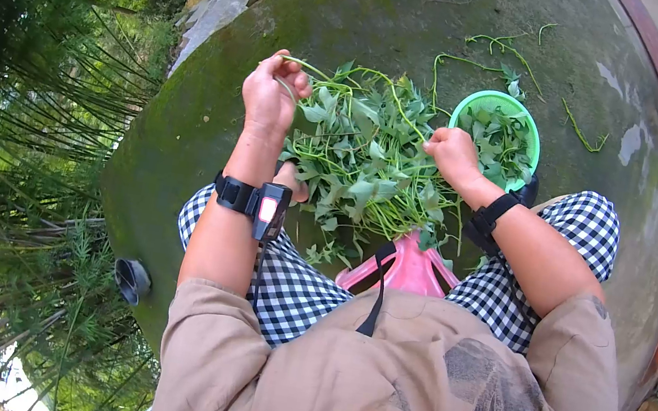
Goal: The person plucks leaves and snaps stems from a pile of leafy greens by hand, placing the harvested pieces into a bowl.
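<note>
Greens (371, 148) lie heaped in front of the person, just beside a bowl (494, 98) of leaves (496, 137); the left hand (272, 99) has its fingers closed on a stem (307, 65), the right hand (455, 156) pinches one too.

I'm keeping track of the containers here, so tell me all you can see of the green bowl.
The green bowl is round and light green, plastic by the look of it, with a smooth rim. It sits open side up on the ground, just right of the leafy heap. Loose green leaves cover most of its inside. The right hand overlaps its near edge in view; whether they touch is unclear.
</note>
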The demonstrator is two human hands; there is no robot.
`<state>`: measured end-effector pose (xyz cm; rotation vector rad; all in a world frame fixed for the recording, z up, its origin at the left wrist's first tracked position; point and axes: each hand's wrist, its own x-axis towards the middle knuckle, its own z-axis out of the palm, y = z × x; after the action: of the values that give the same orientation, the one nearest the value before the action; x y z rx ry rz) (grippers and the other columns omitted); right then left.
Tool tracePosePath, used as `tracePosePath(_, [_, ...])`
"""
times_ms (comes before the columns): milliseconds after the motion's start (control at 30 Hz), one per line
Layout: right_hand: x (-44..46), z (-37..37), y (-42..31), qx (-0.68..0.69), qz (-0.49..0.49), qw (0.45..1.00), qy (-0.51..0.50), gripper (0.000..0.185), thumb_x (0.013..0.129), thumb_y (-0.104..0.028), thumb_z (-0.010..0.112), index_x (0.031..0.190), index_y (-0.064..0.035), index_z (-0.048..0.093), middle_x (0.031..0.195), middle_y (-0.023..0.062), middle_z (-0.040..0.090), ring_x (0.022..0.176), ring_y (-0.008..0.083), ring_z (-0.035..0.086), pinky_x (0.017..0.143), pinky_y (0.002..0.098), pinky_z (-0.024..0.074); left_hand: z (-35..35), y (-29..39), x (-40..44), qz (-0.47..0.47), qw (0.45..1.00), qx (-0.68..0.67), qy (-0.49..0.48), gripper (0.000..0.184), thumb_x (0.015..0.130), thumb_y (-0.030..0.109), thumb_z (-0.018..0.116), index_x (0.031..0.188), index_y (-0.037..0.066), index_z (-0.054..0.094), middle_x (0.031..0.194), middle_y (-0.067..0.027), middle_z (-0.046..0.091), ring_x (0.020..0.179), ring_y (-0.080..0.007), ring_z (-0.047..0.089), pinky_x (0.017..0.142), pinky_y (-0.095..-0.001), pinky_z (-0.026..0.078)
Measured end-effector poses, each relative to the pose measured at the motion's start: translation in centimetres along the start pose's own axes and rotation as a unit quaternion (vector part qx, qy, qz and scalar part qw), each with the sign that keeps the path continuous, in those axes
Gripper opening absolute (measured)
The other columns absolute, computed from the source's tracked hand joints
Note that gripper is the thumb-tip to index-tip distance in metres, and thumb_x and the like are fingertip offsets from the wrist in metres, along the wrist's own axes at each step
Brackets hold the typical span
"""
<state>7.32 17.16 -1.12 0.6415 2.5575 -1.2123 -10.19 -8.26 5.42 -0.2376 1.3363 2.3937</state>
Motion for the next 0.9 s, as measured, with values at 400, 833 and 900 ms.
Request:
tracePosePath(400, [-0.7, -2.3, -4.8, 0.103, -0.195, 0.975, 0.037, 0.026, 0.076, -0.026, 0.069, 0.095, -0.0078, 0.071, 0.087, 0.0132, 0.068, 0.081, 0.0296, 0.066, 0.075, 0.0383, 0.0510, 4.9, -3.4, -3.3, -0.082, 0.994, 0.026, -0.067, 0.015, 0.097, 0.015, 0.044, 0.102, 0.005, 0.054, 0.078, -0.0094, 0.061, 0.060, -0.0225, 0.058, 0.044, -0.0348, 0.040])
tracePosePath(833, [-0.2, -2.3, -3.1, -0.106, -0.203, 0.973, -0.041, 0.016, 0.080, -0.021, 0.062, 0.084, -0.0068, 0.066, 0.084, 0.0156, 0.067, 0.083, 0.0372, 0.064, 0.074, 0.0476, 0.0498, 5.2, -6.3, -3.1, 0.243, 0.809, 0.514, -0.149, 0.016, 0.081, 0.009, 0.071, 0.097, 0.004, 0.068, 0.077, -0.0040, 0.057, 0.059, -0.0144, 0.055, 0.051, -0.0284, 0.042])
tracePosePath(900, [-0.5, -1.9, -2.5, -0.144, -0.255, 0.956, -0.025, 0.014, 0.082, -0.019, 0.060, 0.088, -0.0073, 0.065, 0.087, 0.0149, 0.067, 0.084, 0.0368, 0.065, 0.075, 0.0484, 0.0505, 5.5, -7.8, -4.3, 0.283, 0.693, 0.613, -0.253, 0.020, 0.075, 0.006, 0.072, 0.095, 0.006, 0.069, 0.076, -0.0068, 0.056, 0.065, -0.0194, 0.059, 0.059, -0.0319, 0.047])
